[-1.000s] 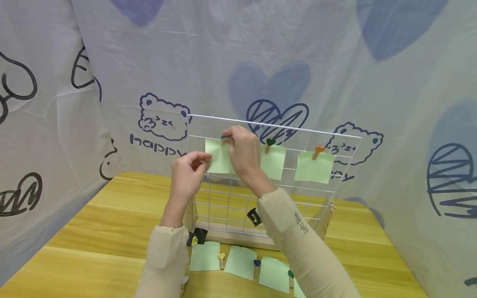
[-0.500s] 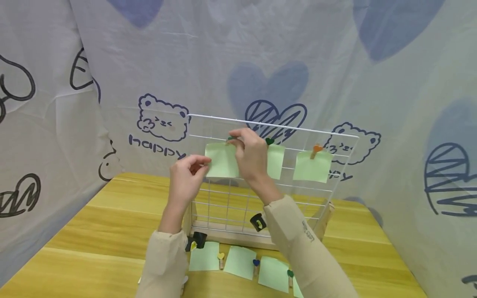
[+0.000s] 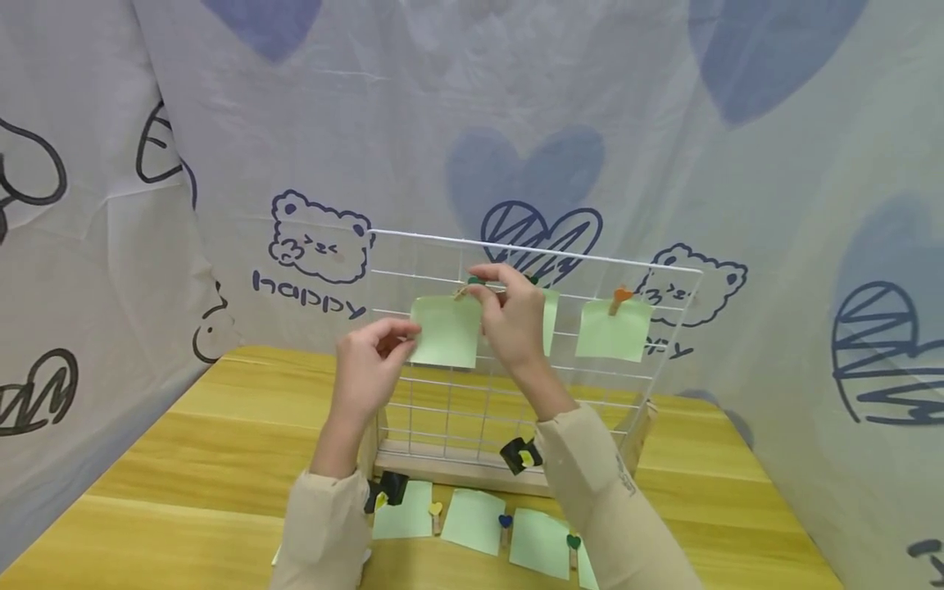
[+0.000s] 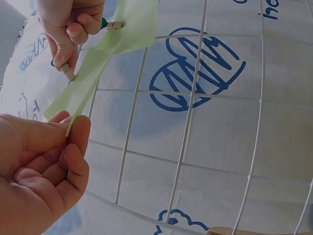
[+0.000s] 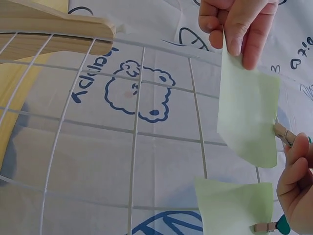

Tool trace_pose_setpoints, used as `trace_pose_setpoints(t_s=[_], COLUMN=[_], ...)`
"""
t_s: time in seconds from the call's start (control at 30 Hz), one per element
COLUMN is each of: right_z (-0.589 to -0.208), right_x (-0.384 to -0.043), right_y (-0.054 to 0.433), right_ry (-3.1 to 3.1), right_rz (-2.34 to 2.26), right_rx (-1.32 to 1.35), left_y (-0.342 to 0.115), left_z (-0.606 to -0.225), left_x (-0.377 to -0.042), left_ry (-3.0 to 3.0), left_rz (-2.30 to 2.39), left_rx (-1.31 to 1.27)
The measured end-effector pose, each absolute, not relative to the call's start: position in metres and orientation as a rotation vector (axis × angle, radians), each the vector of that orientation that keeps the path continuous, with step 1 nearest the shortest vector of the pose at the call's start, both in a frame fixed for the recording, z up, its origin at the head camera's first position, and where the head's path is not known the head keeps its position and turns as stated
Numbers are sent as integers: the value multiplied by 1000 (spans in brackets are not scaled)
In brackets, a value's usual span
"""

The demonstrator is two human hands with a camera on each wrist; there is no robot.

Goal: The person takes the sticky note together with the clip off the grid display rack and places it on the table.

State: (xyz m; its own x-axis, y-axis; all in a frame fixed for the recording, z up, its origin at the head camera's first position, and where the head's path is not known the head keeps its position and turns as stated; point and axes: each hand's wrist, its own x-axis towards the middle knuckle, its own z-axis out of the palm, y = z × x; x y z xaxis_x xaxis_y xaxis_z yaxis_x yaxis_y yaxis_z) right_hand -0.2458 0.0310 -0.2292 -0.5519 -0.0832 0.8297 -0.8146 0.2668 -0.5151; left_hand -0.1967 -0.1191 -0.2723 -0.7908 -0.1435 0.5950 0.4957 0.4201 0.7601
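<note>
A pale green paper note [image 3: 446, 334] stands in front of the white wire grid [image 3: 451, 385]. My left hand [image 3: 371, 360] pinches its left edge between thumb and fingertips, as the left wrist view also shows. At the note's top edge my right hand [image 3: 519, 319] pinches a small wooden clothespin [image 5: 283, 133] with a green heart, its tip at the paper. Whether the clothespin bites the paper I cannot tell. Just right, partly behind my right hand, a second note [image 5: 234, 205] hangs from another green-heart clothespin [image 5: 266, 227].
A third note [image 3: 614, 332] hangs at the grid's right under an orange-heart clothespin [image 3: 619, 300]. Several notes, one of them [image 3: 474, 521], lie on the wooden table [image 3: 184, 467] with heart clothespins [image 3: 505, 528] between them. The grid stands in a wooden base [image 3: 465, 474]. A printed cloth [image 3: 413, 98] hangs behind.
The held note has come lower, its top edge dropping away from the grid's upper wire. My right hand has shifted down and right with the clothespin; the left hand has lowered slightly.
</note>
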Motion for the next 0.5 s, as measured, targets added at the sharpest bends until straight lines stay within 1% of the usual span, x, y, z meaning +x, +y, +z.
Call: trace_pose_setpoints(t_s=[0.5], right_z=[-236], right_x=[-245], right_y=[47], right_ry=[-1854], right_rz=[1386], right_rx=[737], left_y=[-118], left_z=[-289], left_x=[-186], left_ry=[-2086], left_rz=[-1373], left_rx=[-282])
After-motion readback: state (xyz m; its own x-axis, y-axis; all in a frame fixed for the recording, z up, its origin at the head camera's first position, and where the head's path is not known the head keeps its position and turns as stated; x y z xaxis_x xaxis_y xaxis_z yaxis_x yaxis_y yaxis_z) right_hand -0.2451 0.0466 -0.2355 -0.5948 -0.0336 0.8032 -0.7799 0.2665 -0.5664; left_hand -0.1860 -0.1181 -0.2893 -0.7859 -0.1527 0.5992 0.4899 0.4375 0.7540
